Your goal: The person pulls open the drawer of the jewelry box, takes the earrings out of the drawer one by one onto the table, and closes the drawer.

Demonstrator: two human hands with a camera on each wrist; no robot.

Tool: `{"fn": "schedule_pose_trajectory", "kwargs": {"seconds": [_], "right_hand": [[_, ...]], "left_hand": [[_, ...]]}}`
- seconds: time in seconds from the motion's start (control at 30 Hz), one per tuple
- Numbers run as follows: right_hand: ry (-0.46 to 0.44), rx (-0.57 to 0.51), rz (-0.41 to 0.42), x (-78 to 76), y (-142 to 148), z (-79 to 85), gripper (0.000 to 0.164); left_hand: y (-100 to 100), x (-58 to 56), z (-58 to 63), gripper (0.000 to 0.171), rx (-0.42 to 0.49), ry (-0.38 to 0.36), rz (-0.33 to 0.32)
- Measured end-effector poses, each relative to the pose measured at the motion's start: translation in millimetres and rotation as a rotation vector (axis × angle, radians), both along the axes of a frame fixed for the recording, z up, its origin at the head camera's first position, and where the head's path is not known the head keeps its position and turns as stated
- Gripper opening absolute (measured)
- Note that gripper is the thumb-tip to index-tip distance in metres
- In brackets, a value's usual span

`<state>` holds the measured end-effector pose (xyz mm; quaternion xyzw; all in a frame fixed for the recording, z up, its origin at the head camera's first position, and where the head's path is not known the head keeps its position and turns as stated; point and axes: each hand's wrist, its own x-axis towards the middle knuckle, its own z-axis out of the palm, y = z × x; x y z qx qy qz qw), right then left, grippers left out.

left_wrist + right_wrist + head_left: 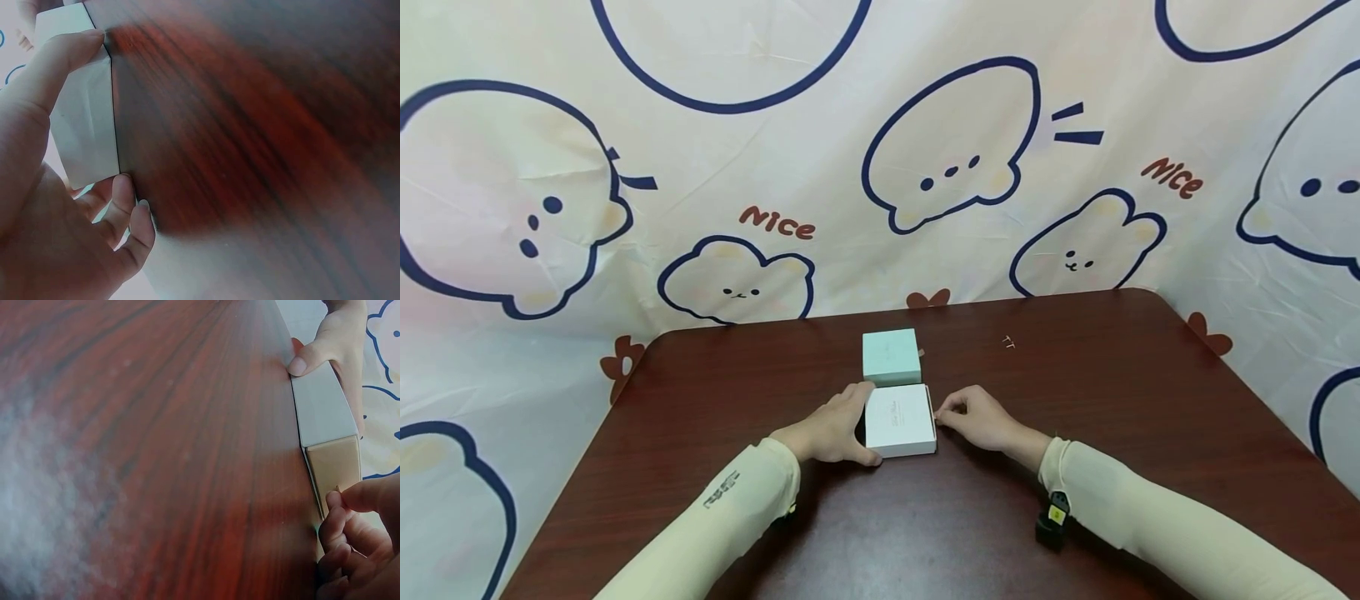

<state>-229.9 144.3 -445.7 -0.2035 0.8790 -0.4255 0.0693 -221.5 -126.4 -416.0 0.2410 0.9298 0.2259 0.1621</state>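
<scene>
A flat white box [898,421] with faint lettering on its lid lies on the dark wooden table. My left hand [833,427] grips its left end, the thumb at the near side and the fingers around the far side. In the left wrist view the thumb presses on the box's pale side wall [87,125]. A tan drawer end [334,465] shows inside the white sleeve at the box's right. There my right hand [979,418] pinches a small tab [338,488] between thumb and index finger, the other fingers curled beneath. Most of the tab is hidden by the fingertips.
Right behind the white box sits a mint-green box [891,354] of similar size, with a small tan tab [922,353] at its right side. Two tiny pale pieces [1008,342] lie farther back to the right. A printed curtain [850,275] hangs beyond the table's back edge.
</scene>
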Motion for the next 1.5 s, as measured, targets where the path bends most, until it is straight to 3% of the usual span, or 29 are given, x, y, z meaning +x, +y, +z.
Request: {"fn": "schedule_pose_trajectory", "kwargs": {"seconds": [1.5], "right_hand": [[0.036, 0.026, 0.013, -1.4, 4.2, 1.5, 0.023]], "left_hand": [[-0.5, -1.6, 0.2, 0.111, -0.015, -0.014, 0.006]]}}
